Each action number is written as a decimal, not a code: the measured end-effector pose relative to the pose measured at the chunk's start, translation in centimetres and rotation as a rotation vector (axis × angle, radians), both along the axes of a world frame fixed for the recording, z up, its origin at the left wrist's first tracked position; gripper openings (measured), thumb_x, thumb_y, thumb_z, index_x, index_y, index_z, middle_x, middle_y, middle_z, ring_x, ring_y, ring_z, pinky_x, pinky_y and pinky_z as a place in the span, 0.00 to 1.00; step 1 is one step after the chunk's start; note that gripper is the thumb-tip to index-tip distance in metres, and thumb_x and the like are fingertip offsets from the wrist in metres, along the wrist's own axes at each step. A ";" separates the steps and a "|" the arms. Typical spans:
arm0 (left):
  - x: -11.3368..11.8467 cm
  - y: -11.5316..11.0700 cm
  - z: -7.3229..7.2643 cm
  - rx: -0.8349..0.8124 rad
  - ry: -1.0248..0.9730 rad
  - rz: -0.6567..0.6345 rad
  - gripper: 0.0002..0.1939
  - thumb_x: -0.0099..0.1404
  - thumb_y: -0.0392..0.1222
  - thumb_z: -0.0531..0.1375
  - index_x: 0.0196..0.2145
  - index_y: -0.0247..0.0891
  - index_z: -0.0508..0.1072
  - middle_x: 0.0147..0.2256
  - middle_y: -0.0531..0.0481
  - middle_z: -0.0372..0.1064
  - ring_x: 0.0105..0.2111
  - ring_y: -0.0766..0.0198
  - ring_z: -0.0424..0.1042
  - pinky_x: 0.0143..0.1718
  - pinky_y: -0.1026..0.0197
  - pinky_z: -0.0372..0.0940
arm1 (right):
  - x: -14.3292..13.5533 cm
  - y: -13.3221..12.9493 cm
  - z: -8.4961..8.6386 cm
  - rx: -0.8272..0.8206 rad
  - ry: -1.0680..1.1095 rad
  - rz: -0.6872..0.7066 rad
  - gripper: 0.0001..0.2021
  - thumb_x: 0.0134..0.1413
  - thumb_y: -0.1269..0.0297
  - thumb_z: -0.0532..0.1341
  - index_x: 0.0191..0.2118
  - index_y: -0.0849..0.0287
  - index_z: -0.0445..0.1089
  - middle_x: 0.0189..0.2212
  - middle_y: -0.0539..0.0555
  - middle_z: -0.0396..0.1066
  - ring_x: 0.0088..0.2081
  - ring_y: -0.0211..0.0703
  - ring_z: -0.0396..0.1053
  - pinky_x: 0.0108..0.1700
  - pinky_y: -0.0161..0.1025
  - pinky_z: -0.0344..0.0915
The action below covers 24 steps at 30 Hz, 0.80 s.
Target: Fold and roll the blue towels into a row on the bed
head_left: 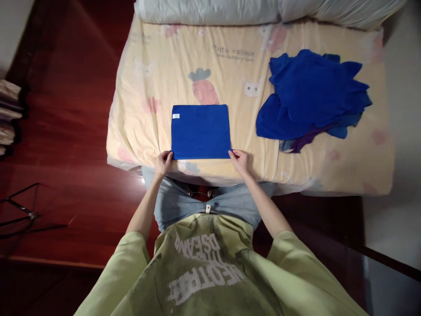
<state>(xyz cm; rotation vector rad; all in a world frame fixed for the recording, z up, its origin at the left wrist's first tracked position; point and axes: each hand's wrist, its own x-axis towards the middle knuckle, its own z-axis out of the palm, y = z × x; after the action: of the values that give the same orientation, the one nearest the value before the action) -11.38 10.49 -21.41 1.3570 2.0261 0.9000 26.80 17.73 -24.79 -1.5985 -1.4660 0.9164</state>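
Note:
A blue cloth lies flat as a rectangle on the bed, close to its near edge. A small white label shows near its far left corner. My left hand pinches the near left corner between thumb and fingers. At the near right corner, my right hand holds the cloth in the same kind of pinch. Off to the right lies a loose heap of blue cloths, with some purple fabric showing under its near side; neither hand touches it.
The bed's yellow printed sheet carries carrot and rabbit pictures. Pale bedding runs along the far edge. A black tripod-like stand is on the dark red floor at left. A pale wall stands at right.

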 end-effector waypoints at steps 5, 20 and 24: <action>0.0 0.0 -0.8 0.026 0.006 0.029 0.18 0.66 0.56 0.59 0.35 0.38 0.78 0.30 0.47 0.77 0.31 0.59 0.74 0.35 0.60 0.66 | -0.2 0.0 -0.4 0.031 0.009 -0.015 0.19 0.53 0.45 0.65 0.32 0.59 0.75 0.29 0.58 0.78 0.32 0.49 0.75 0.37 0.44 0.72; 0.5 -1.3 -0.8 0.237 0.349 -0.161 0.15 0.69 0.40 0.56 0.51 0.41 0.76 0.60 0.38 0.68 0.61 0.49 0.65 0.60 0.46 0.63 | -1.2 -1.7 1.4 0.353 -0.453 0.205 0.18 0.63 0.70 0.56 0.55 0.56 0.74 0.56 0.62 0.72 0.58 0.53 0.68 0.61 0.53 0.63; -0.3 -2.5 -0.1 0.166 0.393 -0.538 0.27 0.70 0.36 0.51 0.65 0.40 0.67 0.66 0.41 0.62 0.69 0.50 0.55 0.68 0.42 0.53 | 0.2 -2.2 2.0 0.379 -0.581 0.558 0.26 0.61 0.76 0.53 0.62 0.55 0.71 0.62 0.57 0.69 0.66 0.54 0.62 0.67 0.58 0.57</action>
<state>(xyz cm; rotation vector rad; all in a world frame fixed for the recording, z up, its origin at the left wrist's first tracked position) -11.70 7.99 -21.47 2.1714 1.7161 0.5951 26.95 15.50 -22.82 -1.2320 -2.4065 0.4084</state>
